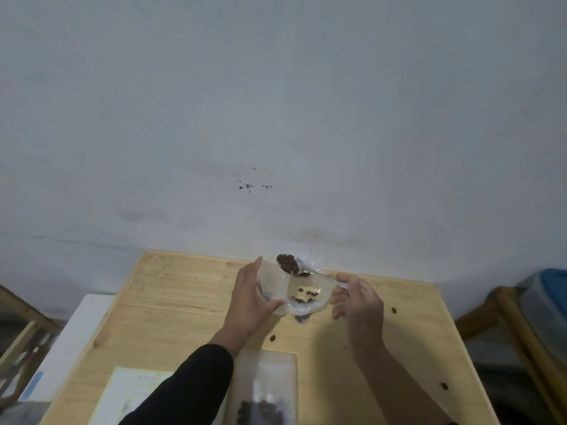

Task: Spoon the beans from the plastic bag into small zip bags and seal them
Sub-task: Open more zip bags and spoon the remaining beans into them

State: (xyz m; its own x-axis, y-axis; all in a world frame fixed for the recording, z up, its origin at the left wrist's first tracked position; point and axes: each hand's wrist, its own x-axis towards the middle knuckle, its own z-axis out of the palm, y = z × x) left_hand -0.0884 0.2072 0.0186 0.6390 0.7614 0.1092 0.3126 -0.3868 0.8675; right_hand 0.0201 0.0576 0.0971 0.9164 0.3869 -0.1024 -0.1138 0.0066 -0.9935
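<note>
Plastic bag held open, a loaded spoon lifted clear

Plastic, clear and crumpled, fills the space between both hands: the plastic bag (pixel 302 297) sits raised above the wooden counter (pixel 171 305), with a few dark beans (pixel 306 294) showing through its side. The left hand (pixel 250 299) has its fingers curled round the bag's left wall, seemingly to hold the mouth spread so the spoon can pass in and out. The right hand (pixel 357 302) pinches the far end of the spoon's handle, fingers narrow around it; the spoon (pixel 290 265) reaches up and away from those fingers, its bowl heaped with beans just beyond the tips of the left fingers. Holding it level like that looks meant to keep the heap from sliding off.

Nearer the body than either hand, between the forearms, a small zip bag (pixel 264 388) lies flat on the counter with beans gathered at its lower end; whether its strip is sealed I cannot tell. Left of it, partly under the dark sleeve (pixel 190 391), lies a pale printed sheet (pixel 132 391). Three stray beans (pixel 272 338) dot the wood, one just short of the left wrist and two right of the right hand. Judging from this, the spoonful must travel back toward the body, and both forearms flank the zip bag
</note>
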